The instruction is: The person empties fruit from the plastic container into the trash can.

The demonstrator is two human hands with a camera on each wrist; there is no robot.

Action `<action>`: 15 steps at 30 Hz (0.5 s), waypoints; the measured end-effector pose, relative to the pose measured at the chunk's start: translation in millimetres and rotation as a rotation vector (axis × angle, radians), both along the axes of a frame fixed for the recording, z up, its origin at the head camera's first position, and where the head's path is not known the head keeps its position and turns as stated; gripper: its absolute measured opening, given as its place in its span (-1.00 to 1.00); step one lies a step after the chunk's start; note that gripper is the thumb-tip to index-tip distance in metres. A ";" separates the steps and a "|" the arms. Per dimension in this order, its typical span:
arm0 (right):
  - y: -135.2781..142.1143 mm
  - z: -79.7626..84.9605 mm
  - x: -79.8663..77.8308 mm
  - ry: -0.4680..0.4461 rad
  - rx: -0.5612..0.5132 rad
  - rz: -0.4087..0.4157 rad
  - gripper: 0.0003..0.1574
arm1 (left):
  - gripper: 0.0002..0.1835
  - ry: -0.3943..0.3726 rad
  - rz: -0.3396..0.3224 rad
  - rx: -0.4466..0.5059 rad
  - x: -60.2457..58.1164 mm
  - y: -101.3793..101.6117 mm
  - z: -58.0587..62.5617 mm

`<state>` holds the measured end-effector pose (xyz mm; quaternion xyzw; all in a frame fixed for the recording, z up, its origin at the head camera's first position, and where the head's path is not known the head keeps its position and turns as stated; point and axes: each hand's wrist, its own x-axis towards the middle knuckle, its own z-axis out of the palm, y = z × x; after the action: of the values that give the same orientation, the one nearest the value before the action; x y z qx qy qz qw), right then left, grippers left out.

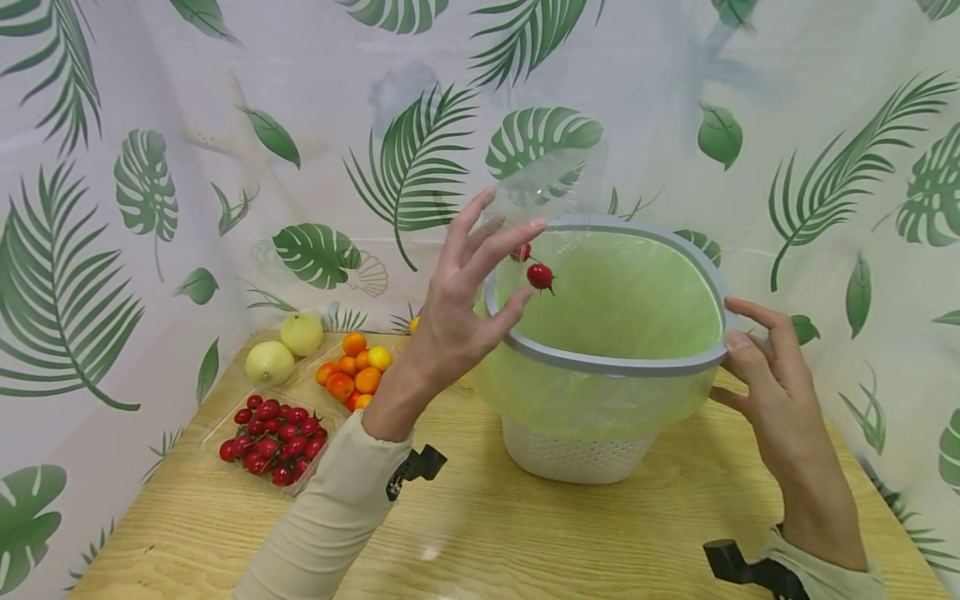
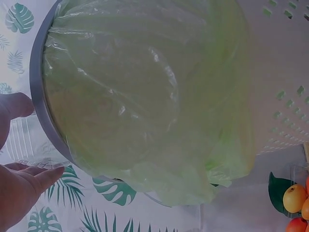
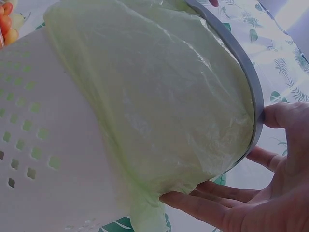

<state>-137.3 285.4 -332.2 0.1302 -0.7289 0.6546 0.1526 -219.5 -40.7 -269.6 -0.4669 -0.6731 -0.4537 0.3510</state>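
Note:
My left hand (image 1: 468, 287) holds a clear plastic container (image 2: 34, 137), tilted up at the left side of the bin's mouth. Two red cherry tomatoes (image 1: 540, 276) with green stems show just past its thumb, over the opening. The white bin (image 1: 577, 454) with small holes stands upright, lined with a pale green plastic bag (image 1: 600, 404) folded over the outside. A grey ring (image 1: 611, 367) runs round its rim. At the right side my right hand (image 1: 780, 400) grips this rim, thumb on the ring and fingers spread against the bag (image 3: 159, 121) below.
At the table's left lies a clear box of cherry tomatoes (image 1: 273, 437). Behind it are a tray of small orange and yellow fruits (image 1: 356, 371) and two pale green round fruits (image 1: 270, 363). Leaf-printed sheeting (image 1: 645, 50) closes in the wooden table (image 1: 480, 533).

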 end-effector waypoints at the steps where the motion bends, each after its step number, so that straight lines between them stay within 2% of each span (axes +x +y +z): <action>1: 0.0 0.0 0.1 0.001 0.002 -0.002 -0.40 | -0.41 0.007 -0.006 -0.001 0.0 0.3 0.3; 8: 0.1 -0.2 0.3 -0.003 0.002 -0.006 -0.39 | -0.44 0.029 -0.021 -0.010 -0.8 1.2 0.3; 15: 0.0 0.1 -0.3 0.001 0.007 -0.011 -0.40 | -0.43 0.012 -0.059 -0.015 -0.4 2.5 -0.5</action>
<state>-137.5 285.3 -332.1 0.1273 -0.7317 0.6512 0.1560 -219.9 -38.3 -270.1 -0.4920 -0.6602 -0.4560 0.3380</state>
